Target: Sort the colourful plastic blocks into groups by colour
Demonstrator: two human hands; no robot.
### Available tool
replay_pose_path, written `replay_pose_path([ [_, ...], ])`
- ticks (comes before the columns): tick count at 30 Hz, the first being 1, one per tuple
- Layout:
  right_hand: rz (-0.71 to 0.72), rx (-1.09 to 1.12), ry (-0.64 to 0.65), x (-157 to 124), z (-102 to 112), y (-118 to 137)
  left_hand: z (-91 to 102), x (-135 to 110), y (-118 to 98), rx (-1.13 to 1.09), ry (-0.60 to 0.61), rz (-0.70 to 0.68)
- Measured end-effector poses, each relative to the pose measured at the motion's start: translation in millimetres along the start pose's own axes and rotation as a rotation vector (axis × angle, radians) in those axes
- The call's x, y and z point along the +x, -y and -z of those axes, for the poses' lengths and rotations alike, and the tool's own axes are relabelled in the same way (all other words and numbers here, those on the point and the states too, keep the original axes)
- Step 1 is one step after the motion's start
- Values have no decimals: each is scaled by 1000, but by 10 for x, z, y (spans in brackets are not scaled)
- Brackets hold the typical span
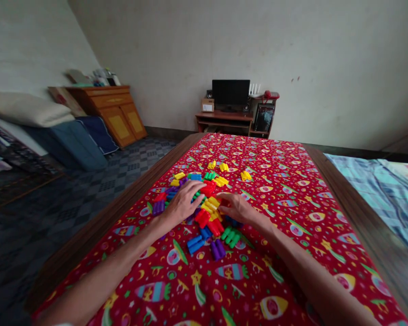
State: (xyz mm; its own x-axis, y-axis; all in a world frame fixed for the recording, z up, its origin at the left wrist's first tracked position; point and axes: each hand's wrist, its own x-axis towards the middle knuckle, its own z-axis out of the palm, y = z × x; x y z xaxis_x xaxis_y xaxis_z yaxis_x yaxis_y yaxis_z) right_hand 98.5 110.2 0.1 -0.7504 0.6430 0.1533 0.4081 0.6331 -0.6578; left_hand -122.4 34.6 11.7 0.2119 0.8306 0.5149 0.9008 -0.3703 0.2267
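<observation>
Item: pile of plastic blocks (209, 206), mixed colours (red, yellow, blue, green, purple), centre of frame, on table (329, 181) w/ red rocket-print cloth (282, 181).

- Left hand (183, 203): just left of centre, palm down, resting on left part of pile. Fingers (197, 192) spread & flat over the blocks, not closed round any one pc.
- Right hand (236, 208): just right of centre, at right edge of pile, touching red/yellow pcs. Fingers (224, 197) curled inward toward the blocks; whether they grip a pc – can't tell.
- Hands near each other, pile between them.
- Loose pcs: blue block (195, 243) & purple block (218, 249) below the hands, lower centre; green blocks (230, 236) just under right hand; purple pc (158, 207) left of left hand; yellow pcs (246, 175) apart from pile, above centre.

Surroundings:
- Monitor (230, 93) on small wooden desk (224, 120), upper centre, against back wall; small box (207, 105) beside it at left; red telephone (270, 94) at right.
- Wooden cabinet (117, 113), upper left, clutter on top.
- Pillow (29, 108) on stacked bedding, far left.
- Checked floor (129, 167), left of table.
- Bed w/ blue plaid sheet (377, 190), right edge of frame.
</observation>
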Motion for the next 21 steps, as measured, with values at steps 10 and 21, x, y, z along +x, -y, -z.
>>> replay_pose_path([
  [10, -100, -192, -39, 95, -138, 266, -67, -106, -166, -104, 183, 208],
  [21, -174, -134, -522, 294, 568, -475, 438, -380, 457, 230, -43, 273],
])
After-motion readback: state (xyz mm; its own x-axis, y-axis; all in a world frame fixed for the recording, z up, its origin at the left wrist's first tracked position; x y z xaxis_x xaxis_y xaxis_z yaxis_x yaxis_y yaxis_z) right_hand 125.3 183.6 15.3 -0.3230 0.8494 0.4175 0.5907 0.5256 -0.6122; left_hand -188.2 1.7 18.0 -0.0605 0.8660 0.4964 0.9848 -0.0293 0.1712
